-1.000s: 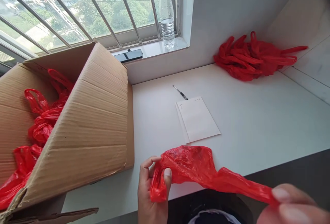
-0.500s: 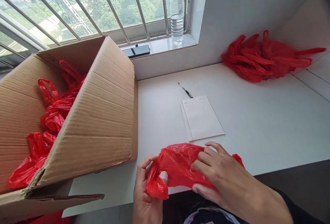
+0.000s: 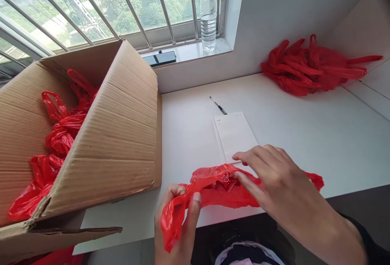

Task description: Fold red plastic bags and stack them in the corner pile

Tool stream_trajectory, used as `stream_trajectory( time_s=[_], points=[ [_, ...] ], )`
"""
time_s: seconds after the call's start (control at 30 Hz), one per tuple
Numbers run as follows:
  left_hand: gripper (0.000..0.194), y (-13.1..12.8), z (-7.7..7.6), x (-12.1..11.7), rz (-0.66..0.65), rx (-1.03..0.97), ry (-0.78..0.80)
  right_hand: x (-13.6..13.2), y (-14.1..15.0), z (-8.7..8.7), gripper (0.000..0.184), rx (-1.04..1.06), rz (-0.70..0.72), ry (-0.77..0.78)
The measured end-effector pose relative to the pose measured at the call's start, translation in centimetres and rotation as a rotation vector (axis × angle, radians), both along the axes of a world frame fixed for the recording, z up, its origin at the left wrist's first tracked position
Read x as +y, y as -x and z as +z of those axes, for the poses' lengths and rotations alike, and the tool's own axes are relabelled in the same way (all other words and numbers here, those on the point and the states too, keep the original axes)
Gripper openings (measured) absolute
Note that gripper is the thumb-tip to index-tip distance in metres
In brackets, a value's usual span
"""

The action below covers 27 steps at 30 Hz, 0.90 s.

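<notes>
A thin red plastic bag (image 3: pixel 219 200) stretches between my hands at the table's front edge, its mouth facing up. My left hand (image 3: pixel 185 240) grips one end of it between thumb and bent fingers, and a loose tail of plastic hangs over the palm. My right hand (image 3: pixel 282 183) is over the other side of the mouth, fingers and thumb apart, the thumb against the bag's rim. Inside the opening show small red packets (image 3: pixel 228 181) with white print, partly covered by plastic. The bag's far end sticks out behind my right wrist.
A large cardboard box (image 3: pixel 122 122) with red bags (image 3: pixel 61 135) stands at left. Behind my hands lie a white notepad (image 3: pixel 236 135) and a pen (image 3: pixel 218 105). Crumpled red bags (image 3: pixel 307 68) are at back right; a water bottle (image 3: pixel 209 21) and a phone (image 3: pixel 161 58) sit on the sill.
The bag's mouth has come open and the printed packets now show. My right hand has moved up and right, its fingers spreading. My left hand still grips the bag's end.
</notes>
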<state>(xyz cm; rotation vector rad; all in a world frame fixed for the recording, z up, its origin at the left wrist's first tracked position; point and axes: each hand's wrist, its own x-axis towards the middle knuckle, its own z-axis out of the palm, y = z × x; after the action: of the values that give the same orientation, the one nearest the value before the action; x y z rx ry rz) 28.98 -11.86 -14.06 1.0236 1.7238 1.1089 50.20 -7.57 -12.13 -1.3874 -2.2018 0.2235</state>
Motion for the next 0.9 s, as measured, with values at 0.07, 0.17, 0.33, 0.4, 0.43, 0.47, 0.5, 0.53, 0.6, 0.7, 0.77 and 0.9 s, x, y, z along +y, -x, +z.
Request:
stream_trajectory(
  time_s=[0.07, 0.17, 0.33, 0.4, 0.43, 0.47, 0.5, 0.53, 0.6, 0.7, 0.77, 0.9],
  points=[
    [0.021, -0.3, 0.0, 0.2, 0.0, -0.05, -0.015, -1.6, 1.1, 0.5, 0.026, 0.085, 0.102, -0.006],
    [0.026, -0.4, -0.2, 0.4, 0.005, -0.131, -0.012, -3.4, 3.3, -0.3, 0.037, 0.134, 0.315, 0.081],
    [0.027, 0.1, -1.1, 0.4, 0.047, -0.351, 0.047, -2.0, 5.3, -2.5, 0.05, -0.185, 0.248, 0.519],
    [0.017, 0.6, -1.8, 0.4, 0.029, -0.493, 0.063, -1.2, 5.0, -2.7, 0.049, -0.276, 0.227, 0.699],
    [0.013, 0.8, -2.1, 0.4, 0.01, -0.539, 0.064, -1.0, 4.6, -2.7, 0.044, -0.314, 0.226, 0.73],
    [0.01, 1.0, -2.5, 0.5, -0.011, -0.565, 0.066, -1.0, 4.2, -2.9, 0.04, -0.325, 0.234, 0.695],
    [0.008, 1.1, -2.8, 0.6, -0.033, -0.576, 0.069, -1.2, 3.8, -3.0, 0.036, -0.305, 0.254, 0.604],
    [0.007, 1.1, -3.0, 0.7, -0.037, -0.579, 0.073, -1.4, 3.4, -3.3, 0.035, -0.26, 0.286, 0.487],
    [0.013, 0.9, -3.4, 1.0, 0.042, -0.58, 0.082, -1.6, 3.0, -4.0, 0.035, -0.152, 0.336, 0.287],
    [0.023, 0.3, -3.7, 1.5, 0.238, -0.574, 0.076, -1.1, 3.7, -4.9, 0.03, -0.189, 0.422, 0.368],
    [0.028, -0.1, -3.9, 1.6, 0.282, -0.564, 0.064, -0.3, 4.5, -5.4, 0.031, -0.243, 0.429, 0.522],
    [0.033, -0.4, -4.4, 1.2, 0.321, -0.567, 0.016, 1.1, 5.6, -6.4, 0.031, -0.169, 0.311, 0.615]
  ],
)
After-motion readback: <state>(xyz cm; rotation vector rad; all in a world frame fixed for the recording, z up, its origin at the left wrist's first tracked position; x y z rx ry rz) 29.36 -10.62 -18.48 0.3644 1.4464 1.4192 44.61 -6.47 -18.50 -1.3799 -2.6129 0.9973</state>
